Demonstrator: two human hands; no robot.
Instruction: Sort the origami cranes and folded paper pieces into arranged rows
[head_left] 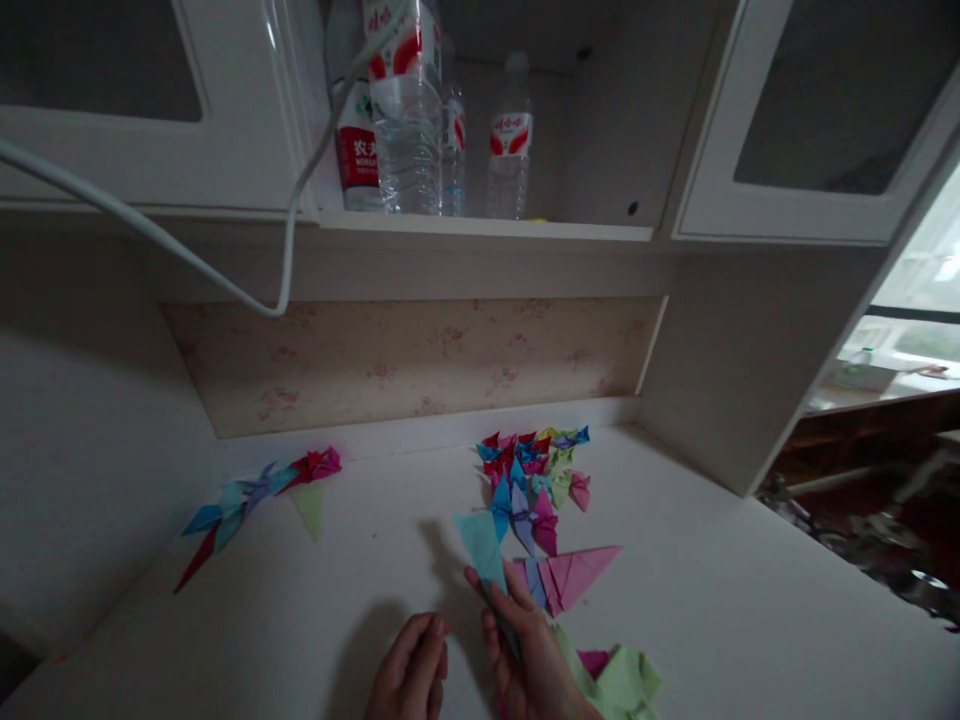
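Note:
A folded piece of light blue origami paper (pixel 480 545) points up from my right hand (pixel 529 650), pinched between the thumb and fingers. Beside it, apart from the paper, my left hand (pixel 415 665) is curled closed, and nothing shows in it. Just behind my right hand lie folded pink paper (pixel 577 578) and a bluish-purple piece (pixel 535 580). Light green paper (pixel 626 685), with a magenta bit (pixel 594 662), is partly hidden by my right wrist. Farther back sits a cluster of small folded paper figures (pixel 536 470) in several colours.
A row of folded papers (pixel 255 500) lies at the left of the white tabletop (pixel 375 560), with a light green triangle (pixel 307 508) beside it. Above, plastic bottles (pixel 409 140) stand on an open cabinet shelf (pixel 487 228). A white cable (pixel 187 255) hangs at the upper left.

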